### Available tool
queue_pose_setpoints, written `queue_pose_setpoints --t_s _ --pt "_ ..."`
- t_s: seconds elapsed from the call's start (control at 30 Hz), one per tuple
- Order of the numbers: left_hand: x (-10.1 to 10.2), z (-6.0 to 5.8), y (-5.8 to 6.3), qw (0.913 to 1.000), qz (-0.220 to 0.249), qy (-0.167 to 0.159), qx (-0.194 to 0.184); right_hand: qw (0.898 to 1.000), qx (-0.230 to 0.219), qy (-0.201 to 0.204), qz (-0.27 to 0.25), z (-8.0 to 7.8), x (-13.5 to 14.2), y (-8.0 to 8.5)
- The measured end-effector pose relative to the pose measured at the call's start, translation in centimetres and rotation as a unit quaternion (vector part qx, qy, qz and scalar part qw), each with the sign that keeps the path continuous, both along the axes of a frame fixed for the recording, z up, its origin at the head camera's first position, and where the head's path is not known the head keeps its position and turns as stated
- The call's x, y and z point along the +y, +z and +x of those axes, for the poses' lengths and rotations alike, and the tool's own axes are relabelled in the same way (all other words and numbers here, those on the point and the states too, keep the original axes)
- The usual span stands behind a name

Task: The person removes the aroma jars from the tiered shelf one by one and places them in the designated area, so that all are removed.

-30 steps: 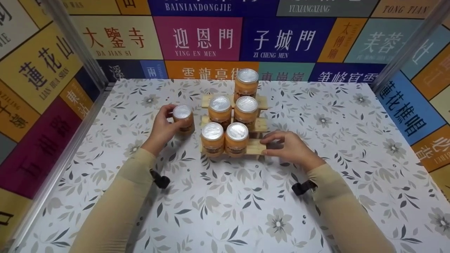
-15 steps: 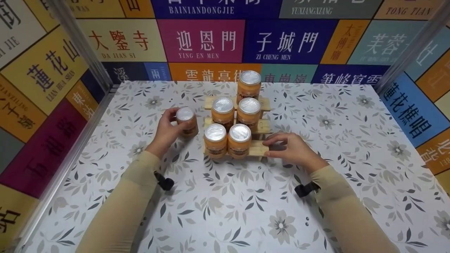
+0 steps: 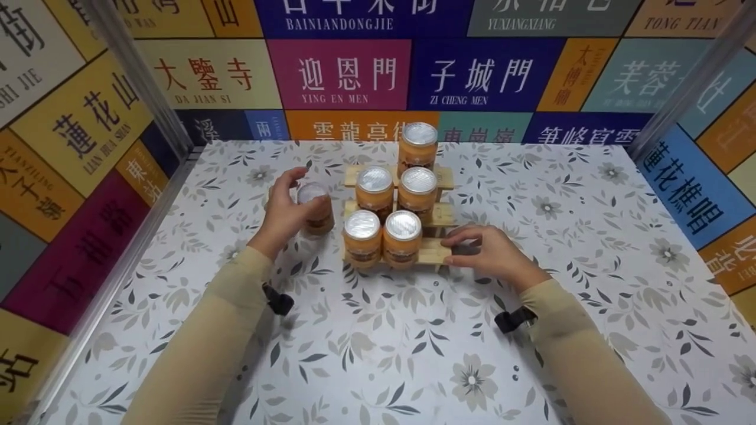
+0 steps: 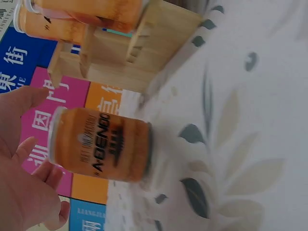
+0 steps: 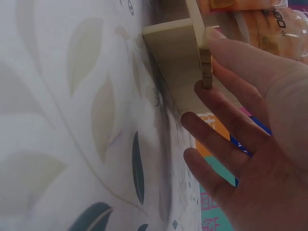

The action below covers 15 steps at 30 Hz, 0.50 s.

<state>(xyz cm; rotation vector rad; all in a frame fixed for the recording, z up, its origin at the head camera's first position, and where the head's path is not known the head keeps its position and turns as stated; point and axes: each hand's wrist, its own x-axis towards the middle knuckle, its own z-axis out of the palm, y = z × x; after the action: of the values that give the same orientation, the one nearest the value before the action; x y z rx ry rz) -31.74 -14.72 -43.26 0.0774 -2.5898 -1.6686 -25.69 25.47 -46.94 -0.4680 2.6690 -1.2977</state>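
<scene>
An orange can [image 3: 318, 219] with a silver lid stands upright on the table, left of a stepped wooden rack [image 3: 432, 251]. Around its lid side, my left hand [image 3: 280, 215] is spread, the thumb overlapping the can in the head view. From the left wrist view, the fingers are parted and gaps show near the can [image 4: 103, 144]. My right hand [image 3: 493, 254] pinches the right end of the rack's lowest step between thumb and fingers; its other fingers [image 5: 211, 130] extend loosely. Matching cans fill part of the rack: two low [image 3: 362, 251], two middle [image 3: 418, 195], one on top [image 3: 418, 150].
A white tablecloth [image 3: 378, 354] with grey leaves and flowers covers the table. Colourful panels [image 3: 336, 68] with printed characters wall off the back and both sides. Each wrist wears a dark strapped camera [image 3: 277, 300].
My left fingers have loosened from around the can and lifted, leaving it standing on the table. The right hand keeps its pinch on the rack. The head view has shifted slightly.
</scene>
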Motion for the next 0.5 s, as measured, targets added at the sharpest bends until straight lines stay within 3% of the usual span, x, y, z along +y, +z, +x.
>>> queue_pose_setpoints --t_s 0.1,0.3,0.5 --pt "0.6 -0.1 1.2 0.9997 -0.002 -0.007 0.024 1.000 -0.002 -0.001 0.001 -0.1 0.0 -0.1" --pt "2.1 -0.5 3.5 0.9954 0.024 -0.054 0.076 1.000 0.000 0.001 -0.007 -0.2 0.0 0.0" --pt "4.0 -0.7 5.4 0.9925 0.035 -0.084 0.081 1.000 0.009 0.006 -0.005 -0.1 0.0 -0.1"
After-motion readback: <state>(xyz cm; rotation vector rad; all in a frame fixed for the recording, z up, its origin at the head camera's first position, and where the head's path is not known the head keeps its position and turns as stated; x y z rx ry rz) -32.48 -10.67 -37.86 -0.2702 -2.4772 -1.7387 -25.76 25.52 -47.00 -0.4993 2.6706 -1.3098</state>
